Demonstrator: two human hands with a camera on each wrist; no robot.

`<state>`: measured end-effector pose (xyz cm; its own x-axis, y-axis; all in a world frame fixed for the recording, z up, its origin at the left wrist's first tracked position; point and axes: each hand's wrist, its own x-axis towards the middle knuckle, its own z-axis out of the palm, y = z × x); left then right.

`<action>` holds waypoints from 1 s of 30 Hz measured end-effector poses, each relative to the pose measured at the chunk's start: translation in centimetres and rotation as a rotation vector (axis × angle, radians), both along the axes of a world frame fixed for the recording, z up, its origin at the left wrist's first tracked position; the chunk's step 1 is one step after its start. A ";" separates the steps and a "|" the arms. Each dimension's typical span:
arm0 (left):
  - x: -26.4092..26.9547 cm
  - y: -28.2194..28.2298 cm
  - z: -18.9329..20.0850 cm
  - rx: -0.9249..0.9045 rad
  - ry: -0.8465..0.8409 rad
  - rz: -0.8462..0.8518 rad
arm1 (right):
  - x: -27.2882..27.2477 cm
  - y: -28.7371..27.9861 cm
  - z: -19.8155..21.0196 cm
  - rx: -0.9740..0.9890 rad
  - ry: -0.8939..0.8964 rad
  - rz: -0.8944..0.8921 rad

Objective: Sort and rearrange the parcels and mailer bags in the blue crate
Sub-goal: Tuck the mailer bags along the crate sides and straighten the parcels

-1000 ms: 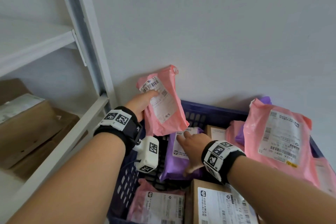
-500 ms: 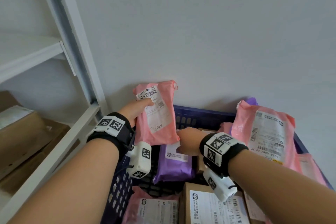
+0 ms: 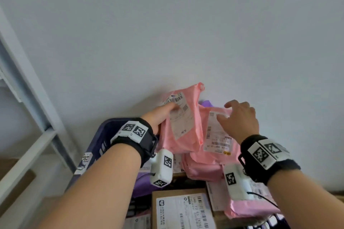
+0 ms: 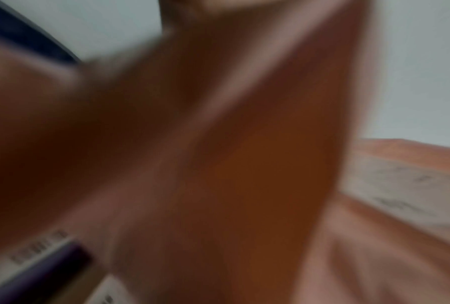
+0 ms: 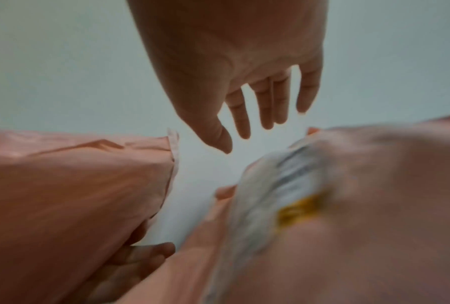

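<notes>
A pink mailer bag [image 3: 183,121] is held upright above the far left part of the blue crate [image 3: 106,135] by the left hand [image 3: 158,117], whose thumb is pressed on the white shipping label near the bag's top left corner while the remaining fingers are hidden behind the bag in the head view; in the right wrist view they are seen curled against its back. The right hand [image 3: 240,117] is spread with its fingers apart and relaxed over a second pink mailer bag [image 3: 217,135], which leans just beside the first and is partly overlapped by it; whether its fingertips touch the label cannot be told, and nothing is gripped by it. Both bags are glossy and wrinkled, each carrying a white label with barcodes, and a yellow mark is seen at the lower edge of the second bag's label. A corner of a purple mailer bag [image 3: 205,103] is visible behind them. Lower in the crate a cardboard parcel [image 3: 178,208] with a printed label is seen, with further pink bags beside it. A plain pale wall [image 3: 167,33] stands behind the crate, and a white metal shelf frame [image 3: 28,117] is seen at the left. The left wrist view is too blurred to be read.
</notes>
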<state>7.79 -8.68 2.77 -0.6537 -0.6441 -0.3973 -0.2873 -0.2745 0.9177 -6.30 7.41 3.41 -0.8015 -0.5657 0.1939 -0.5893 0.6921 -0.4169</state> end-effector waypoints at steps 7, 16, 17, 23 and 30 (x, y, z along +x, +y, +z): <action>-3.6 3.3 -0.4 0.013 0.009 -0.088 | -1.9 2.5 -2.6 -0.195 -0.474 -0.040; -3.6 3.2 0.6 0.007 0.134 -0.083 | -1.8 0.5 0.0 -0.586 -0.647 0.097; -3.5 3.0 0.7 0.029 0.162 -0.084 | -1.7 0.3 0.4 -0.648 -0.732 0.121; -2.4 1.5 1.1 0.140 0.350 0.011 | -0.6 -1.3 2.1 -0.810 -1.033 0.327; -0.1 -1.3 0.7 0.098 0.272 0.149 | -4.7 -1.7 -1.8 -0.107 -0.226 0.212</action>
<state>7.71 -9.99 3.51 -0.6460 -0.7079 -0.2856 0.0152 -0.3859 0.9224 -10.95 5.70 1.62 -0.6976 -0.7105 0.0920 -0.5999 0.5091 -0.6172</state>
